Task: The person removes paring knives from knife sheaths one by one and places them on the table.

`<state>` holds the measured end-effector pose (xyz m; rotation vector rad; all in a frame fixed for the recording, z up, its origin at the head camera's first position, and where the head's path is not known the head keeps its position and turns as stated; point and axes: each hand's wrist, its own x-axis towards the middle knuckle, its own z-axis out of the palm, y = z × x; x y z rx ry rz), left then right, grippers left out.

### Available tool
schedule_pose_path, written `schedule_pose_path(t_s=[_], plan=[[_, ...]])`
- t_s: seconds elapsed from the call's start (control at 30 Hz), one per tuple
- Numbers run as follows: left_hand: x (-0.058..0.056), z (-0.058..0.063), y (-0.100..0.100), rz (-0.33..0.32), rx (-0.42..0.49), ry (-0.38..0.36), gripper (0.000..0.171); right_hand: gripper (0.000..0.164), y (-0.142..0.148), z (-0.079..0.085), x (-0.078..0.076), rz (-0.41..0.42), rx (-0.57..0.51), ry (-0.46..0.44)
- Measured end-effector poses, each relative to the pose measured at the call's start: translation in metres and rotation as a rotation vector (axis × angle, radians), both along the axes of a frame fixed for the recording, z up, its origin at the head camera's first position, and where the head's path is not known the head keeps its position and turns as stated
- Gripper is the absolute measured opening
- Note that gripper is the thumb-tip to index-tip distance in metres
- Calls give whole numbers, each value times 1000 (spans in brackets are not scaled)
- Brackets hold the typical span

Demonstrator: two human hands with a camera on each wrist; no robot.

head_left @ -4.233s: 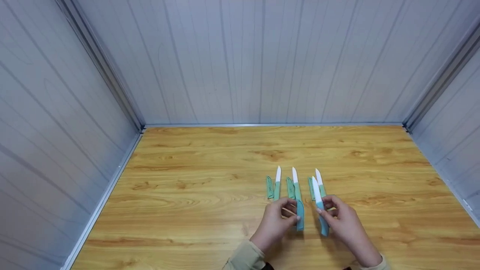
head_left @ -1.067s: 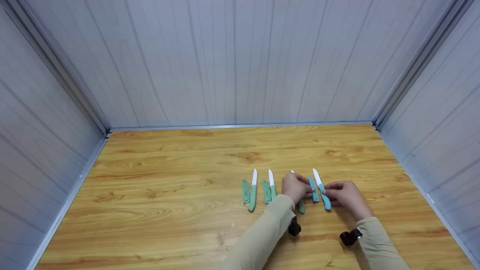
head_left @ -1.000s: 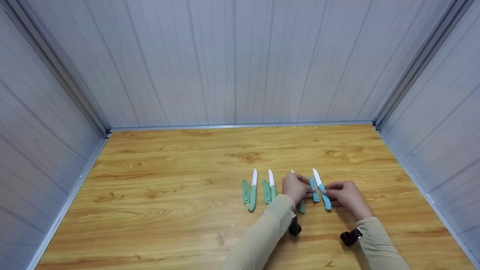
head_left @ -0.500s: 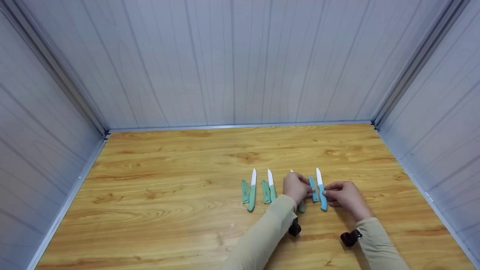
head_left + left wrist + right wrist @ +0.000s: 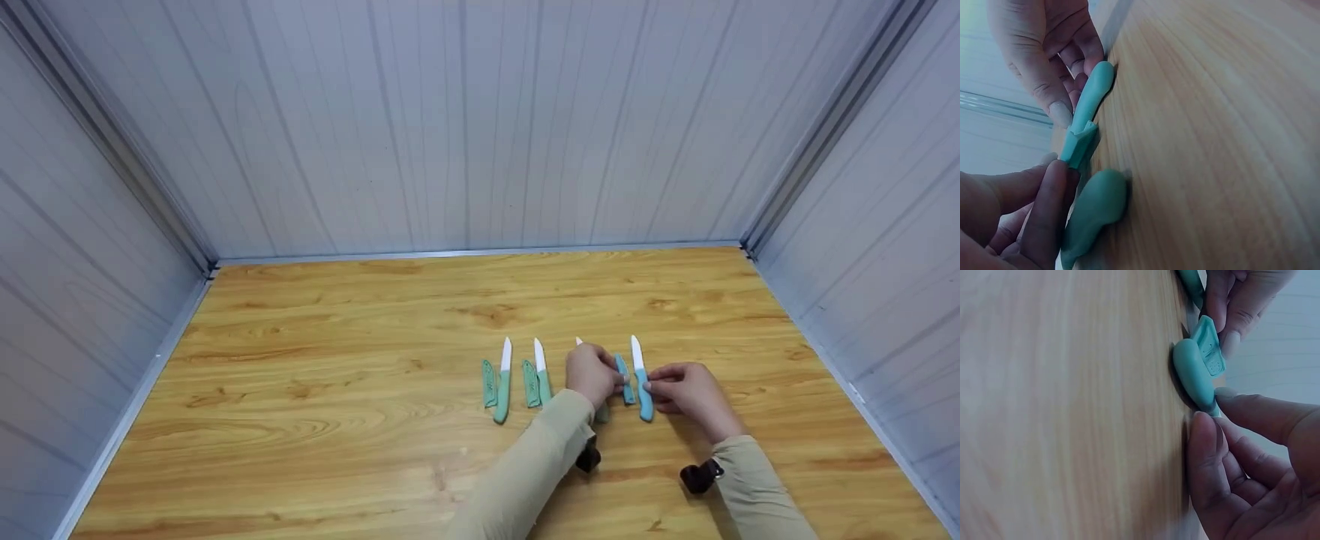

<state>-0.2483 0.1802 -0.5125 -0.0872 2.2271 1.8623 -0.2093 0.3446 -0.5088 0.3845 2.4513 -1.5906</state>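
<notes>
My left hand point(image 5: 591, 375) pinches a blue knife sheath point(image 5: 625, 384) between thumb and fingers, low over the table. Just right of it lies a paring knife with a blue handle point(image 5: 645, 397) and white blade, tip pointing away. Thumb and fingers of my right hand point(image 5: 691, 390) pinch that handle from the right. In the right wrist view, the sheath point(image 5: 1211, 349) stands tilted on edge beside the knife handle point(image 5: 1192, 371). A green-handled knife point(image 5: 603, 414) lies under my left hand, mostly hidden; its handle point(image 5: 1095, 205) shows in the left wrist view.
Two more green-handled paring knives, one at left point(image 5: 502, 394) and one in the middle point(image 5: 541, 367), lie in the row, each with a green sheath point(image 5: 489, 384) on its left. Pale panel walls point(image 5: 465, 127) enclose the wooden table point(image 5: 337, 435) at back and sides.
Over four seconds, both hands brought the blue knife and sheath from the front to the row's right end. In the last second the knife swung from slanted to nearly straight; the sheath shifted slightly.
</notes>
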Motion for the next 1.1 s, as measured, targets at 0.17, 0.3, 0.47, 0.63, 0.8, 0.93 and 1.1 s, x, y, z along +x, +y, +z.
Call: schedule_pose_path(t_s=[0.17, 0.3, 0.47, 0.63, 0.8, 0.93, 1.1], plan=[[-1, 0, -1, -4, -24, -3, 18, 29, -2, -1, 0, 2, 3, 9], [1, 3, -3, 0, 12, -28, 16, 29, -3, -1, 0, 1, 10, 9], [4, 11, -8, 21, 156, -63, 14, 31, -2, -2, 2, -4, -12, 22], [7, 14, -26, 33, 265, -79, 14, 30, -4, -1, 2, -20, -22, 42], [13, 17, -46, 2, 312, -83, 11, 21, -4, 6, 6, -11, 93, 99], [20, 21, -65, -34, 309, -65, 11, 17, -7, 12, 15, 26, 157, 145], [32, 25, -93, -65, 251, 12, 10, 17, -20, 19, 28, 43, 96, 157]])
